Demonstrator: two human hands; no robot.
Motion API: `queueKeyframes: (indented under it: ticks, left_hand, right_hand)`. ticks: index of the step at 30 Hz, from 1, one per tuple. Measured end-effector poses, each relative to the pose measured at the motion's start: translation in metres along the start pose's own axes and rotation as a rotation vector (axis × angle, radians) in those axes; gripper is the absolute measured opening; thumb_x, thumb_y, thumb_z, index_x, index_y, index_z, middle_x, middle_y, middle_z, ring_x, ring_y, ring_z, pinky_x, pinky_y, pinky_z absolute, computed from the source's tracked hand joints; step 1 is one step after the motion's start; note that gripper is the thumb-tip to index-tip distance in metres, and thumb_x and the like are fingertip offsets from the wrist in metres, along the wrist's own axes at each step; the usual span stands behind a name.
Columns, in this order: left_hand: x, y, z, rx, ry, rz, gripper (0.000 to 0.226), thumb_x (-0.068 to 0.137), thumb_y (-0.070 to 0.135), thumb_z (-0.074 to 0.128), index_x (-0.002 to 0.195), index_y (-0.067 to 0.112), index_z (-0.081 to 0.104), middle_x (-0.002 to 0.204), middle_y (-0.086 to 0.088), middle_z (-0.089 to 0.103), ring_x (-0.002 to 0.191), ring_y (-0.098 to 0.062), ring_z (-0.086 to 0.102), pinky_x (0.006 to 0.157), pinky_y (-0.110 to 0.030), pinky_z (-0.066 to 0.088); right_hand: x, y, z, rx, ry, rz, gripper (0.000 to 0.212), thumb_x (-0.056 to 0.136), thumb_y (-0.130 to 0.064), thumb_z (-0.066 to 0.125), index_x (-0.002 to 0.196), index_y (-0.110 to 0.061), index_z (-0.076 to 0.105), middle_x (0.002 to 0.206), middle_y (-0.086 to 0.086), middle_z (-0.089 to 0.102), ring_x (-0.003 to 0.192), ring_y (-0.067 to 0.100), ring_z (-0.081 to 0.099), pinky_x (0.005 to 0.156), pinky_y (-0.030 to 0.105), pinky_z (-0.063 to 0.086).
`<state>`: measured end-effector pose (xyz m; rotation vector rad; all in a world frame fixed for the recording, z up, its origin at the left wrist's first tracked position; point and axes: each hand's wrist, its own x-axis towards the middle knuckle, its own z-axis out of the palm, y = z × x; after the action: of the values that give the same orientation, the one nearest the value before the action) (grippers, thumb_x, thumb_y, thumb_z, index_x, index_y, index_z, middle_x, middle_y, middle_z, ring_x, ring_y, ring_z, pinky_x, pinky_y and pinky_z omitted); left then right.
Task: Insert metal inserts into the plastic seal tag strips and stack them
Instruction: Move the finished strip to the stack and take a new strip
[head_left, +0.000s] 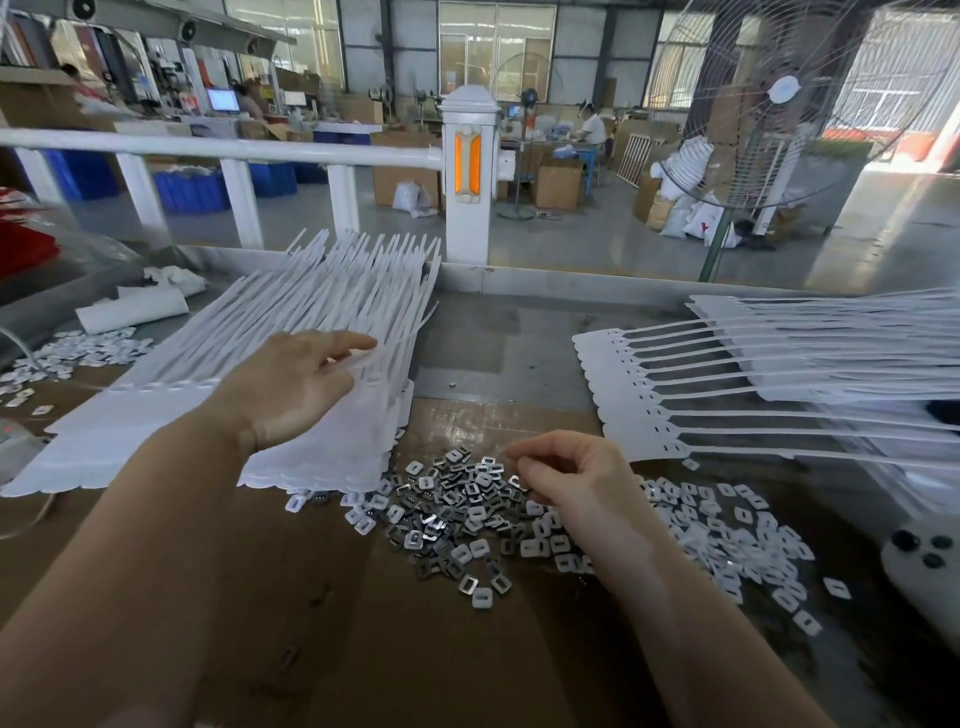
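With a stack of finished strips (779, 374) at right and a thick pile (249, 395) left, we judge much remains: our left hand (296, 384) rests loose-fingered on that pile, our right hand (566, 473) pinches an insert (517, 482) above the metal inserts (447, 514).

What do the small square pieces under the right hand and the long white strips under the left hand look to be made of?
Square pieces: likely thin stamped metal, shiny grey with bright glints; whiter ones to the right may be plastic. White strips: apparently moulded plastic, matte, uniformly white, thin flexible tails. The right hand pinches one piece; the left hand rests on the strips.
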<state>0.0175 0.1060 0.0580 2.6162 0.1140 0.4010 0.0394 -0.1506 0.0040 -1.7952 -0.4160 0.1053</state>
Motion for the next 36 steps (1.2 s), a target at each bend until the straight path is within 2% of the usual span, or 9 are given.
queueKeyframes:
  ticks: [4,7,12,15,19,28,32,34,36]
  left_hand:
    - [0.004,-0.004,0.01,0.128,0.107,-0.015,0.06,0.077,-0.01,0.045,0.127,0.023,0.054,0.115,-0.004,0.059,0.096,-0.016,0.049,0.083,-0.025,0.04]
    - [0.006,-0.004,0.018,0.305,0.05,-0.06,0.069,0.077,-0.013,0.039,0.133,0.027,0.049,0.124,-0.005,0.053,0.112,-0.024,0.041,0.093,-0.034,0.039]
    - [0.004,-0.005,0.025,0.365,-0.054,-0.079,0.071,0.079,-0.01,0.038,0.137,0.03,0.043,0.132,-0.002,0.047,0.119,-0.026,0.037,0.1,-0.037,0.035]
    - [0.002,-0.005,0.024,0.287,-0.024,-0.104,0.068,0.079,-0.011,0.04,0.135,0.026,0.045,0.127,0.002,0.056,0.113,-0.023,0.048,0.095,-0.033,0.041]
    - [-0.001,-0.003,0.023,0.212,0.11,-0.143,0.049,0.081,-0.013,0.042,0.116,0.016,0.06,0.117,-0.003,0.059,0.095,-0.021,0.054,0.083,-0.031,0.044]
    - [-0.022,0.003,0.042,0.129,0.244,-0.139,0.051,0.078,-0.015,0.049,0.123,0.008,0.059,0.124,-0.006,0.055,0.112,-0.026,0.05,0.098,-0.031,0.037]
    - [-0.034,0.019,0.046,-0.042,0.278,-0.197,0.047,0.078,-0.004,0.061,0.122,0.012,0.059,0.128,-0.003,0.053,0.117,-0.022,0.047,0.099,-0.027,0.034]
    - [-0.042,0.027,0.047,-0.186,0.362,-0.289,0.045,0.078,-0.004,0.056,0.118,0.015,0.061,0.129,-0.003,0.052,0.117,-0.027,0.048,0.101,-0.033,0.036]
    - [-0.048,0.033,0.047,-0.337,0.487,-0.403,0.045,0.078,-0.002,0.053,0.116,0.019,0.061,0.133,-0.006,0.046,0.113,-0.036,0.048,0.099,-0.048,0.042]
  right_hand:
    - [0.0,0.0,0.0,0.0,0.005,0.01,0.016,0.087,-0.013,0.062,0.087,-0.024,0.073,0.08,-0.01,0.071,0.076,-0.002,0.064,0.068,0.012,0.051]
    - [0.0,0.0,0.0,-0.021,0.011,0.013,0.015,0.087,-0.014,0.062,0.087,-0.025,0.073,0.081,-0.011,0.071,0.076,-0.003,0.063,0.069,0.012,0.051]
    - [-0.001,0.001,0.001,-0.022,0.016,0.017,0.016,0.087,-0.014,0.062,0.086,-0.025,0.073,0.079,-0.012,0.071,0.075,-0.003,0.063,0.068,0.011,0.05]
    - [-0.001,0.001,0.0,-0.023,0.014,0.022,0.015,0.087,-0.014,0.062,0.086,-0.026,0.073,0.079,-0.013,0.071,0.076,-0.003,0.063,0.067,0.009,0.048]
    - [0.0,0.002,0.001,-0.028,0.014,0.024,0.016,0.087,-0.015,0.063,0.084,-0.026,0.073,0.079,-0.014,0.071,0.076,-0.003,0.063,0.068,0.01,0.048]
    - [0.0,0.001,0.002,-0.046,0.018,0.015,0.014,0.086,-0.013,0.062,0.085,-0.023,0.073,0.078,-0.009,0.07,0.073,-0.004,0.062,0.069,0.011,0.048]
    - [-0.001,0.001,0.002,-0.06,0.02,0.009,0.014,0.087,-0.014,0.062,0.086,-0.023,0.073,0.081,-0.011,0.07,0.076,-0.004,0.061,0.073,0.011,0.049]
    - [-0.001,0.002,0.002,-0.068,0.024,0.004,0.013,0.087,-0.015,0.062,0.087,-0.022,0.073,0.081,-0.011,0.07,0.076,-0.005,0.061,0.073,0.011,0.049]
    - [-0.001,0.002,0.002,-0.078,0.027,0.0,0.013,0.087,-0.015,0.062,0.088,-0.022,0.073,0.081,-0.011,0.07,0.076,-0.005,0.06,0.071,0.011,0.048]
